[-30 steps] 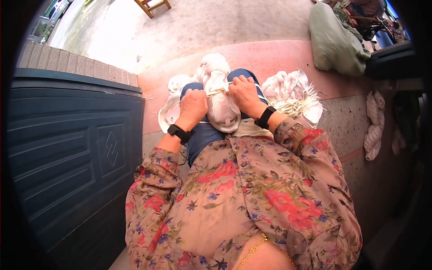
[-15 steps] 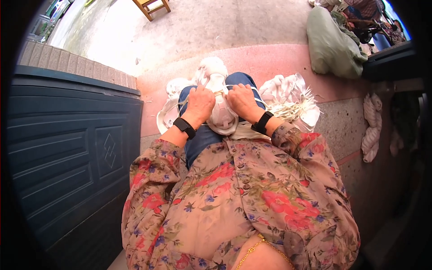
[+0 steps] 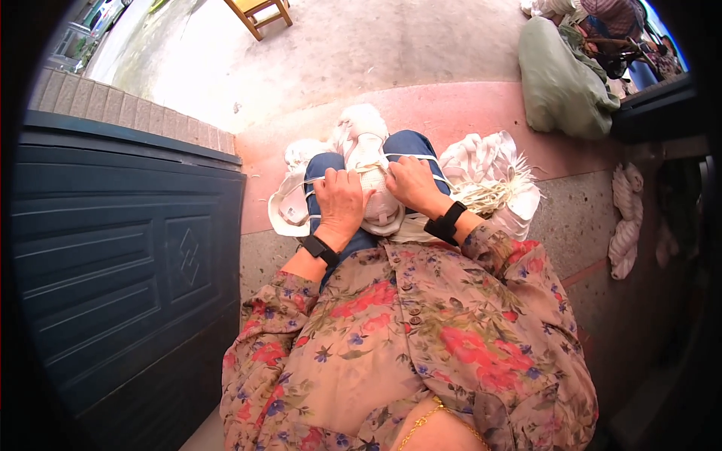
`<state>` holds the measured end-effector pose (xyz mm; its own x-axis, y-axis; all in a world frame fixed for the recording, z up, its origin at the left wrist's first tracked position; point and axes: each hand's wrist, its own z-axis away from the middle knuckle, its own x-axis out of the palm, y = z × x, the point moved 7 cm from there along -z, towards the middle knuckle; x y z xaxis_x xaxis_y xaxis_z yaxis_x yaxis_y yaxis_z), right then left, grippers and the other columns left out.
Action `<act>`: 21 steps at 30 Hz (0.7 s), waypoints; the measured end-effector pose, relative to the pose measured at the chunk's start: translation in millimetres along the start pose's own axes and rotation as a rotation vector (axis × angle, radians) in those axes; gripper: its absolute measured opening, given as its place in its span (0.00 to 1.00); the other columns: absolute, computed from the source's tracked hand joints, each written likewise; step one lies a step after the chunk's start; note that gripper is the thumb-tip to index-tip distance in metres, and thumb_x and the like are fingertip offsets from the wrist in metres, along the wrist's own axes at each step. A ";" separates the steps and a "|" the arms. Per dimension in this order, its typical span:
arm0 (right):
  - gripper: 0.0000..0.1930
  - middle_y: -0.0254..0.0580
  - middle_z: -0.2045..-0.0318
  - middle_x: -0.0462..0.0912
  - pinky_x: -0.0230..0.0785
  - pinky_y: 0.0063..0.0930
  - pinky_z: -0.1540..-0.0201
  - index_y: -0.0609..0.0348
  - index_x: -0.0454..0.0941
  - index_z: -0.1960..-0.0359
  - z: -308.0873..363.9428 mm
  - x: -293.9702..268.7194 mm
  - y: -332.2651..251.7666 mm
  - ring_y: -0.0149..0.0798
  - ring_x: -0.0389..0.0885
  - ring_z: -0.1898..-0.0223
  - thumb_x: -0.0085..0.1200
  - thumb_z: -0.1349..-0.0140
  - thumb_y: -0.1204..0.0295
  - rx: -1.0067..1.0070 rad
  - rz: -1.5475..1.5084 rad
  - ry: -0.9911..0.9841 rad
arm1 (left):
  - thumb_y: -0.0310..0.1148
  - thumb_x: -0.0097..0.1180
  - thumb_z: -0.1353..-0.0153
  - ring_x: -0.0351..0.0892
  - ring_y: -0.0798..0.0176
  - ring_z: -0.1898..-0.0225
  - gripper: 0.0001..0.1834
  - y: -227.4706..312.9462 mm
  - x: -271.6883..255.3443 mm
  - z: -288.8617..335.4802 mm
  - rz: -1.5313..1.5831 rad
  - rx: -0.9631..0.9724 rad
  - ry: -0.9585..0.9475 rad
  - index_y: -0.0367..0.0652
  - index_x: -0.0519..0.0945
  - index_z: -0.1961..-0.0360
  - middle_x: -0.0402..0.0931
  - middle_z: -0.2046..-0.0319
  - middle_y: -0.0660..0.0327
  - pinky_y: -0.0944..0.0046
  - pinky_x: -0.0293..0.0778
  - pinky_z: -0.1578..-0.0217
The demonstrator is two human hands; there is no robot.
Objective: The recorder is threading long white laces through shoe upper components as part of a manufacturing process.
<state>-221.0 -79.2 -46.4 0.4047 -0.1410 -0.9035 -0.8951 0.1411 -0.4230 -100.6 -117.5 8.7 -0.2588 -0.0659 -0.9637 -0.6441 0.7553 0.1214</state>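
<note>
Across my lap lies a white mesh shoe upper (image 3: 379,200), with its far end (image 3: 359,124) between my knees. A pale flat shoelace (image 3: 374,166) crosses its middle, and its ends trail over both jeans-clad thighs. My left hand (image 3: 341,201) is at the left edge of the upper, fingers curled over the lace and thumb sticking out to the right. On the other side my right hand (image 3: 416,185) is closed on the lace, fingertips at the edge of the upper. The fingertips of both hands are partly hidden.
More white uppers (image 3: 289,204) lie left of my knees. To the right is a heap of white uppers (image 3: 475,155) with a bundle of pale laces (image 3: 489,192). A green sack (image 3: 560,83) stands far right, a wooden stool (image 3: 258,13) far ahead, a blue door panel (image 3: 128,248) at left.
Both hands have come slightly lower in the view relative to the upper, and the left thumb now sticks out from its fingers. The whole view has shifted a little.
</note>
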 end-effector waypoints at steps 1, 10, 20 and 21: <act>0.09 0.46 0.72 0.74 0.59 0.41 0.62 0.59 0.75 0.75 0.2 0.8 1.3 0.46 0.71 0.62 0.46 0.48 0.67 -0.002 -0.001 -0.001 | 0.36 0.58 0.54 0.67 0.56 0.64 0.10 -0.7 0.2 2.8 0.000 -0.016 0.010 0.43 0.74 0.74 0.71 0.73 0.59 0.58 0.62 0.66; 0.06 0.44 0.71 0.75 0.63 0.37 0.60 0.60 0.76 0.71 6.0 -13.6 -2.6 0.45 0.72 0.63 0.49 0.49 0.73 -0.156 -0.240 0.167 | 0.28 0.52 0.53 0.69 0.49 0.66 0.08 -40.0 29.6 8.2 0.486 -0.149 -0.016 0.37 0.76 0.71 0.74 0.72 0.52 0.57 0.66 0.64; 0.04 0.48 0.74 0.74 0.65 0.40 0.64 0.61 0.70 0.74 1.0 -9.7 -3.6 0.50 0.73 0.67 0.50 0.52 0.76 -0.054 -0.414 0.139 | 0.36 0.58 0.55 0.77 0.50 0.72 0.11 -27.3 42.9 -48.4 0.413 -0.142 -0.199 0.38 0.79 0.75 0.76 0.78 0.51 0.57 0.72 0.68; 0.03 0.48 0.75 0.74 0.65 0.40 0.64 0.60 0.70 0.74 2.7 -9.5 -6.2 0.51 0.73 0.67 0.49 0.52 0.77 -0.083 -0.384 0.158 | 0.36 0.58 0.55 0.77 0.50 0.72 0.11 -25.0 41.5 -55.0 0.419 -0.135 -0.199 0.38 0.79 0.75 0.76 0.78 0.51 0.57 0.72 0.68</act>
<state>-218.9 -76.0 -35.4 0.6836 -0.3172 -0.6573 -0.6998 -0.0291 -0.7138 -134.9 -175.0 -21.2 -0.3817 0.3620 -0.8505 -0.6045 0.5982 0.5260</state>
